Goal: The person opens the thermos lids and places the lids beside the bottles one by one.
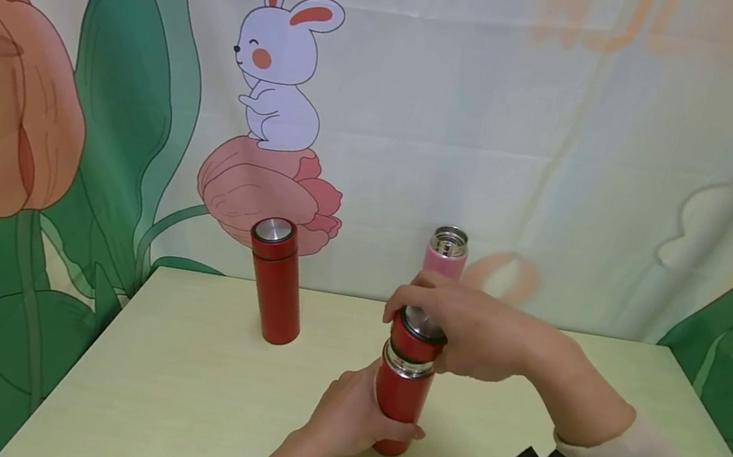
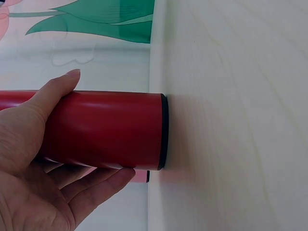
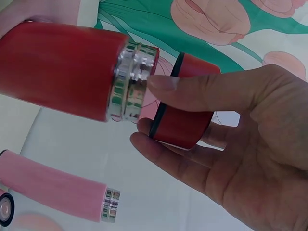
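My left hand (image 1: 350, 409) grips a red thermos bottle (image 1: 400, 395) by its body, thumb and fingers on opposite sides. The bottle stands upright, its black-rimmed base (image 2: 164, 132) at the tabletop. A bare silver neck (image 3: 129, 82) shows at its top. My right hand (image 1: 475, 330) holds a red lid (image 1: 417, 339) with a silver top and black ring. In the right wrist view, thumb and fingers pinch this lid at its sides, and a small gap parts it from the neck.
A second red thermos (image 1: 277, 286), lid on, stands at the table's back left. Behind my right hand stands a pink thermos (image 1: 444, 262) with its silver neck uncovered. A round-ended thing with a dark rim (image 3: 6, 209) is partly visible beside it. A printed cloth (image 1: 529, 142) hangs behind the table.
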### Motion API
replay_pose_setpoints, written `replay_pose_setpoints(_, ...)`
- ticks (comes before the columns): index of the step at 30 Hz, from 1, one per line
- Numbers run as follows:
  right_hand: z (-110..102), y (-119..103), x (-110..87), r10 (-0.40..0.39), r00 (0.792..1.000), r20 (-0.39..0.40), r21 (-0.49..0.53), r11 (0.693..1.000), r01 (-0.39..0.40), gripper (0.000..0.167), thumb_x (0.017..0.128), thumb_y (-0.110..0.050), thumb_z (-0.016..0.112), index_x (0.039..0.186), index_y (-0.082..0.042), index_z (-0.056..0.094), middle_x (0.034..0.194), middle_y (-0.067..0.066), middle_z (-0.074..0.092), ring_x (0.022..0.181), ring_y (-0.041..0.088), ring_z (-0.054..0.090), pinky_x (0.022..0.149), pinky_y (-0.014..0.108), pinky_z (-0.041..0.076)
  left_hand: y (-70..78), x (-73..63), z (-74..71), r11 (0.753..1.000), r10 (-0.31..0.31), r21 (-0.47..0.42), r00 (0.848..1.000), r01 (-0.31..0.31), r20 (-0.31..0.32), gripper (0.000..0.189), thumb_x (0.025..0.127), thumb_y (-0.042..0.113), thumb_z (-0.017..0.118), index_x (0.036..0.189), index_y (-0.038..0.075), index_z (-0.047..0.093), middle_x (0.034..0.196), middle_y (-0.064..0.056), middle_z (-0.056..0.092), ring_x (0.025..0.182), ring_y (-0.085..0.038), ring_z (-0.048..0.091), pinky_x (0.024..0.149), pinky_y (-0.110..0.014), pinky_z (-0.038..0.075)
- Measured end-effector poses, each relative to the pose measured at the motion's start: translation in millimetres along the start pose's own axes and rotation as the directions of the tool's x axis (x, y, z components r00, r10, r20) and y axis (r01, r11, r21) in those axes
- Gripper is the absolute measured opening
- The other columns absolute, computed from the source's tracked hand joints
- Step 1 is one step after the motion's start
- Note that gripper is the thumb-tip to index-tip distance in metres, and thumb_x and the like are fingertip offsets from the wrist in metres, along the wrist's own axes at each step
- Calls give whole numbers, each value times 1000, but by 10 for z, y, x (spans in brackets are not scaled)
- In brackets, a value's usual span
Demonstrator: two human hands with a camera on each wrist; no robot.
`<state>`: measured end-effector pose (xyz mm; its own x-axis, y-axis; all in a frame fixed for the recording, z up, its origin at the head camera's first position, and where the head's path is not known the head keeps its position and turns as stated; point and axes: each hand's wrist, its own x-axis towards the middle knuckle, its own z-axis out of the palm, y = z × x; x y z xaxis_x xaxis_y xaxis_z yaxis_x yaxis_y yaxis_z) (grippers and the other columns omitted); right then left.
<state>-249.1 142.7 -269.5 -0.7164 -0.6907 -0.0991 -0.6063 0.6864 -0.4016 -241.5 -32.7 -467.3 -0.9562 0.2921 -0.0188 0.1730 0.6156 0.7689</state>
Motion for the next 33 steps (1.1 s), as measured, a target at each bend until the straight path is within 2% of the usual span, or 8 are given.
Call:
replay_pose_setpoints(8, -38, 31, -46, -18, 1000, -18, 36, 999, 19, 63, 80, -1, 86, 130, -30, 61, 126, -3, 55, 119, 19, 60, 96, 38, 56, -2, 4, -2, 1000, -20, -24, 1000, 20, 12, 77, 73, 51, 92, 135, 30, 51, 117, 10, 69, 108, -15, 64, 96, -49, 53)
replay_pose_setpoints(12, -42, 61, -62, -6, 1000, -29, 51, 999, 8, 63, 81, -4, 86, 131, -30, 60, 125, -5, 58, 119, 18, 59, 97, 39, 55, -4, 1, -1, 1000, -9, -19, 1000, 9, 10, 78, 73, 51, 92, 135, 28, 51, 116, 10, 70, 107, -15, 64, 95, -49, 53)
replay_pose_setpoints(21, -64, 142, -118, 10, 998, -61, 112, 994, -3, 59, 79, -2, 86, 127, -26, 60, 115, -7, 67, 104, 14, 67, 89, 35, 58, -6, -8, 4, 1000, -10, -24, 1000, 10, 5, 78, 72, 49, 92, 135, 28, 52, 115, 10, 69, 107, -15, 64, 92, -46, 55)
replay_pose_setpoints(27, -58, 217, -171, -9, 995, -99, 142, 990, 23, 56, 77, -5, 89, 122, -25, 61, 108, -9, 69, 97, 11, 69, 82, 30, 59, -22, -12, 2, 1000, -5, -21, 1000, 5, 3, 77, 72, 51, 92, 134, 28, 53, 116, 11, 69, 107, -14, 64, 91, -44, 56)
replay_pose_setpoints(33, -32, 310, -225, -4, 989, -147, 125, 992, 23, 61, 74, -17, 94, 123, -28, 60, 113, -10, 68, 107, 14, 65, 83, 30, 58, -19, -17, 3, 999, -6, -44, 1000, 6, 8, 78, 71, 51, 92, 134, 28, 53, 117, 11, 69, 109, -14, 64, 92, -44, 56)
